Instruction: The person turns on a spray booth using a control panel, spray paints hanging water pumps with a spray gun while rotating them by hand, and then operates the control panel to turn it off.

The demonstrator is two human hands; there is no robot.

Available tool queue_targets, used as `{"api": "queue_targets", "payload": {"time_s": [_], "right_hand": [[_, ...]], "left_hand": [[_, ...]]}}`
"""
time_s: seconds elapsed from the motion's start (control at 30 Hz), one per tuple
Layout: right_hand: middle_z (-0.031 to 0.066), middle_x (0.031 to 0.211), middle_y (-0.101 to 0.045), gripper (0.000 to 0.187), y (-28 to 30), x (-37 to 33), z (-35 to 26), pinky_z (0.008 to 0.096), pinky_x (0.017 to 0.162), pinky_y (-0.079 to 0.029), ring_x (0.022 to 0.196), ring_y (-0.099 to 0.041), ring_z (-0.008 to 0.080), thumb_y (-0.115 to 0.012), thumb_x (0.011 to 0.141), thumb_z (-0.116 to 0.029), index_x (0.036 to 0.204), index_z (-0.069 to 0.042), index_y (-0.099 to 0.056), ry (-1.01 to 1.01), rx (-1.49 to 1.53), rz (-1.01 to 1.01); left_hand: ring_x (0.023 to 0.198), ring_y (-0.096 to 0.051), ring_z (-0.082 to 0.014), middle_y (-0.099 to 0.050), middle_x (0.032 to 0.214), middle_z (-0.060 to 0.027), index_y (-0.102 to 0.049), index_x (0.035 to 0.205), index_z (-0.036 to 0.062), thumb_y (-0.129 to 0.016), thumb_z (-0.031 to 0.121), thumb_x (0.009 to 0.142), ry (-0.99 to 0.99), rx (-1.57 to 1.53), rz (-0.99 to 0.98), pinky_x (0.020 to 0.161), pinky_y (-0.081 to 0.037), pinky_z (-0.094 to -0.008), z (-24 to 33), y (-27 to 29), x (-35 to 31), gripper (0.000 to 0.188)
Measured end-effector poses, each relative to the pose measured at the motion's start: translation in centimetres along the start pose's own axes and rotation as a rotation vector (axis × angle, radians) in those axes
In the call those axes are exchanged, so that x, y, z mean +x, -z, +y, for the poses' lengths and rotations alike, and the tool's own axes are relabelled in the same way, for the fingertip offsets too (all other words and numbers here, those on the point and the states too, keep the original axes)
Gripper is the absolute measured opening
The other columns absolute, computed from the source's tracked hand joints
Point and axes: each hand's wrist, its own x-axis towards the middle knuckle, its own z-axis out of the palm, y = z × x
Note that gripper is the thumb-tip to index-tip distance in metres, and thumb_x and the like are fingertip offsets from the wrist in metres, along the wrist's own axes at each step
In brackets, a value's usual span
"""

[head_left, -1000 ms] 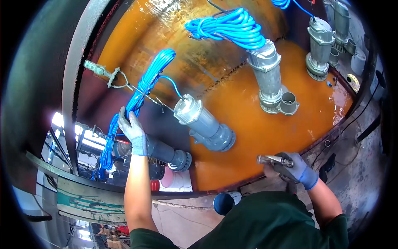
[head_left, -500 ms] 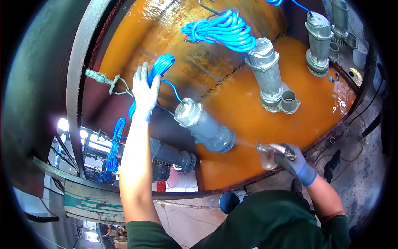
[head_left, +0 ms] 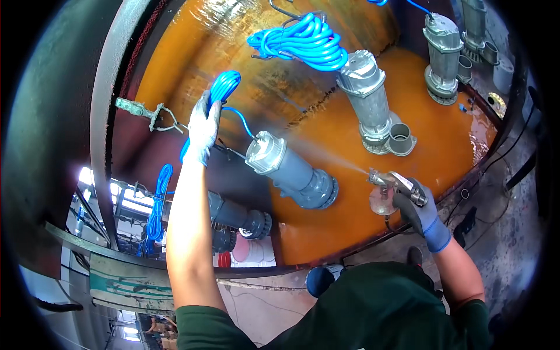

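Note:
My left hand (head_left: 203, 129), in a whitish glove, is closed around a coil of blue cable (head_left: 225, 86). From the coil the cable runs down to the top of a submersible pump (head_left: 293, 170), which hangs tilted, its upper housing bright silver and its lower part darker glossy grey. On the right, my gloved right hand (head_left: 421, 211) grips a metal spray gun (head_left: 399, 184) with a clear cup (head_left: 382, 201) beneath it. A pale mist fans from the nozzle up and left toward the pump. The gun stands apart from the pump.
Another silver pump (head_left: 366, 99) hangs beyond, with a blue cable bundle (head_left: 300, 44) above it. More pumps hang at the far right (head_left: 442, 55) and lower left (head_left: 233, 211). An orange-stained booth wall and floor (head_left: 326, 233) surround them. A dark blue bucket (head_left: 320, 282) stands near me.
The pump has turned slightly, its lower end shifting right. My left fingers have closed more on the coil. The spray gun has moved a little right, and its mist now angles higher.

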Motion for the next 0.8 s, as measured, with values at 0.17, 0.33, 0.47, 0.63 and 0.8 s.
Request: {"api": "queue_targets", "payload": {"time_s": [0.17,0.33,0.47,0.63,0.8], "right_hand": [[0.0031,0.082,-0.067,0.02,-0.6,-1.0,-0.2,0.032,0.069,-0.052,0.077,-0.062,0.0085,-0.081,0.092,-0.014,0.105,-0.002,-0.071,0.12,-0.222,-0.324],[-0.0012,0.085,-0.066,0.026,-0.6,-0.4,0.5,0.0251,0.059,-0.045,0.067,-0.056,0.0046,-0.076,0.098,-0.021,0.116,-0.003,-0.071,-0.041,-0.042,-0.074],[-0.0025,0.083,-0.063,0.026,-0.4,0.5,1.0,0.0228,0.055,-0.041,0.064,-0.051,0.0027,-0.075,0.098,-0.021,0.116,-0.004,-0.069,0.005,0.071,0.068],[0.0047,0.088,-0.072,0.025,-1.0,-0.3,1.8,0.0321,0.069,-0.054,0.078,-0.067,0.0125,-0.079,0.098,-0.023,0.111,-0.004,-0.071,0.108,-0.136,-0.393],[0.0159,0.095,-0.076,0.027,-1.1,-0.5,0.8,0.0367,0.078,-0.058,0.086,-0.076,0.0252,-0.077,0.096,-0.025,0.112,-0.004,-0.074,-0.163,-0.194,-0.343]], "left_hand": [[0.127,-0.065,-0.027,-0.064,0.146,-0.0196,-0.054,0.154,-0.0012,-0.063,0.041,0.108,0.019,-0.025,0.019,0.105,-0.052,-0.0356,-0.1,0.3,0.0,0.063],[0.114,-0.067,-0.0201,-0.066,0.143,-0.0177,-0.052,0.155,-0.0031,-0.061,0.039,0.11,0.04,-0.131,-0.015,0.091,-0.056,-0.031,0.2,0.6,-0.1,0.063],[0.126,-0.064,-0.0238,-0.062,0.148,-0.0198,-0.047,0.157,-0.0064,-0.058,0.038,0.111,0.06,-0.225,-0.059,0.102,-0.053,-0.0336,0.7,0.8,-0.4,0.065],[0.14,-0.055,-0.0364,-0.058,0.15,-0.0255,-0.055,0.152,-0.0017,-0.059,0.037,0.109,0.051,-0.168,-0.007,0.119,-0.042,-0.0427,1.8,1.1,-0.9,0.058],[0.137,-0.055,-0.0388,-0.054,0.149,-0.0258,-0.057,0.15,0.0028,-0.053,0.038,0.112,-0.015,-0.046,0.002,0.118,-0.042,-0.0448,3.1,1.9,-2.4,0.053]]}}
